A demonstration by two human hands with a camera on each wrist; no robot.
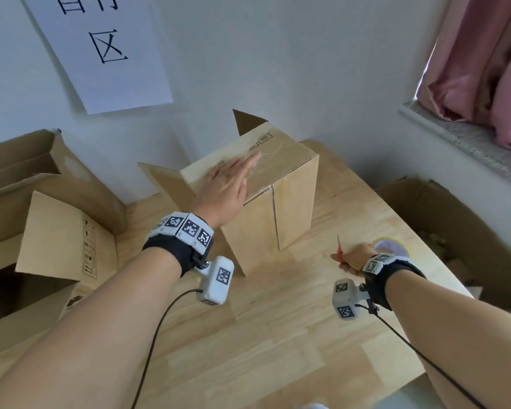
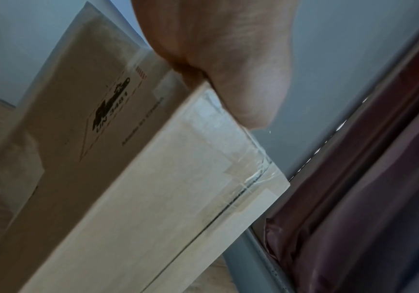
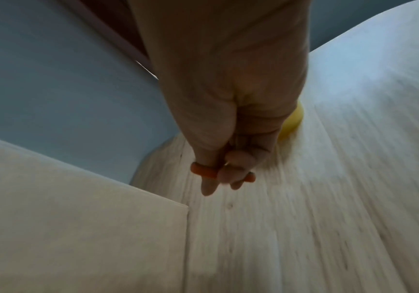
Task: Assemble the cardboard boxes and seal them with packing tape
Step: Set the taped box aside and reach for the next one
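1. Cardboard box (image 1: 266, 184) stands on the counter (image 1: 278, 335) at about 12 o'clock from the person, close to the wall. Clear packing tape (image 1: 263, 160) runs along its top seam and laps over the near edge; flaps on its left and far sides stick out unfolded.
2. Left hand (image 1: 229, 187) lies flat on the box top, fingers (image 1: 252, 159) straight and together, pressing on the tape. Judged step: smoothing the tape down.
3. To do it well: rub along the seam from the middle out to the edges, then down the overhang on the side wall, so no bubbles or lifted ends remain. Press straight down so the box doesn't slide.
4. Right hand (image 1: 353, 256) at 3 o'clock of the box, low near the counter, fingers curled through the red scissors (image 1: 340, 249) handles.
5. Yellow tape roll (image 1: 391, 246) just behind the right hand.
6. Other boxes (image 1: 68, 240) at 9 o'clock, flaps open.
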